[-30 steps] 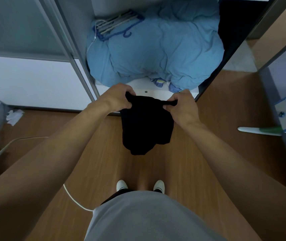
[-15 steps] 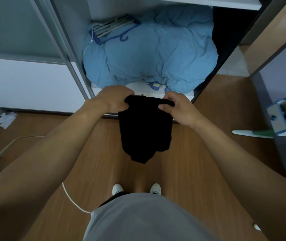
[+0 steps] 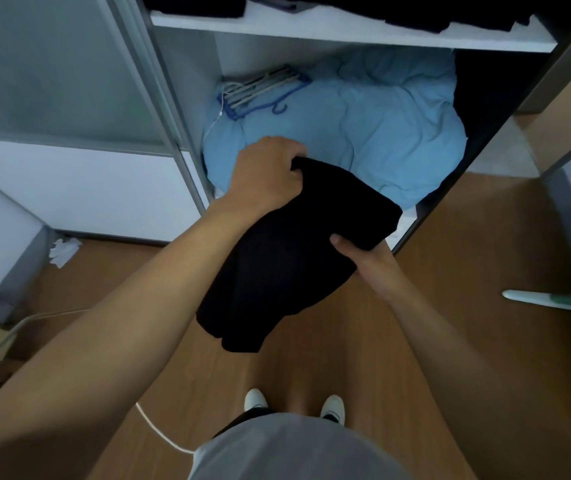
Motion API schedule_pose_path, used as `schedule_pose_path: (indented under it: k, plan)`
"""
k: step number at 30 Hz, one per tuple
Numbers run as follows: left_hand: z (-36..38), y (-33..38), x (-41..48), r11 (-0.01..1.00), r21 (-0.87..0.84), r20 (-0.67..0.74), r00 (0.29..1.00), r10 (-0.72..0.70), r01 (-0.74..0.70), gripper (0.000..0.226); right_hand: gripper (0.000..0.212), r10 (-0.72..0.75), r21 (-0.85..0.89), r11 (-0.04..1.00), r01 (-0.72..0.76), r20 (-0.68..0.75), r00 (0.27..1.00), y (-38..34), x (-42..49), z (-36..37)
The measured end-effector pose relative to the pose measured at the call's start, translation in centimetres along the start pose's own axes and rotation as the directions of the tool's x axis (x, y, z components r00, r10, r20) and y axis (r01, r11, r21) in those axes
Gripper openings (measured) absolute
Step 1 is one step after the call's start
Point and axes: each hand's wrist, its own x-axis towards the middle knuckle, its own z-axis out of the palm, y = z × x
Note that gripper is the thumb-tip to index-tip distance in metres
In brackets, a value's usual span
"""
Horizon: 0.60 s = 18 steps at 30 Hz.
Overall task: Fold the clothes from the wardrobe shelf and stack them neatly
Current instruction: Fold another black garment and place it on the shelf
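**Folded black garment in the air, loose end dangling**

Left hand [image 3: 266, 178] clenched on the far corner of the black garment [image 3: 284, 258], knuckles up, just in front of the blue duvet [image 3: 381, 133]. Right hand [image 3: 363, 258] tucked under the right edge, thumb pressed on top, gripping the fold. Garment held tilted above the wooden floor [image 3: 450, 306], in front of the open wardrobe, resting on nothing.

Near end hanging free, layers visibly splitting at the bottom tip. Likely trouble right there: a quick lift toward the white shelf [image 3: 346, 32] and those loose layers could slide apart, undoing the fold. Grip looks uneven too, bunched on the left, only a pinch on the right. Slip on the right, and the whole bundle would swing down off the left fist.

Dark clothes [image 3: 467, 15] already lying on the shelf at the far edge. Possible snag against the shelf lip on the way up, or a shove knocking those pieces askew. Hangers [image 3: 263, 88] on the duvet, well clear for now.
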Motion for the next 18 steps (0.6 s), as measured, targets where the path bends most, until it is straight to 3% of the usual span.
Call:
schedule_pose_path:
  k: [6,9,11,13,15,18]
  plan:
    - [-0.9,-2.7,0.0,0.997,-0.001,-0.331,0.941,-0.072,0.076,0.033,0.033,0.123,0.322,0.926,-0.198,0.24,0.963,-2.3,0.9,2.7]
    - [0.2,-3.9,-0.9,0.944,-0.318,-0.344,0.918,-0.196,0.083,0.037,0.03,0.217,0.461,0.815,-0.35,0.316,0.923,-2.8,0.6,3.4]
    - [1.6,-4.7,-2.8,0.84,-0.537,-0.205,0.953,-0.221,0.08,0.066,0.036,0.228,0.533,0.762,-0.367,0.31,0.923,-2.7,0.5,3.2]
    - [4.0,-5.6,-5.2,0.752,-0.636,0.003,0.975,-0.222,0.173,0.089,0.039,0.24,0.57,0.732,-0.372,0.295,0.925,-2.6,0.4,2.6]
    - [6.4,-6.8,-7.3,0.621,-0.708,0.23,0.941,-0.248,0.337,0.109,0.039,0.237,0.604,0.706,-0.371,0.292,0.926,-2.9,0.2,2.0]
    - [8.6,-8.1,-8.8,0.292,-0.786,0.481,0.835,-0.267,0.545,0.139,0.037,0.211,0.678,0.641,-0.359,0.294,0.932,-3.4,-0.2,1.6]
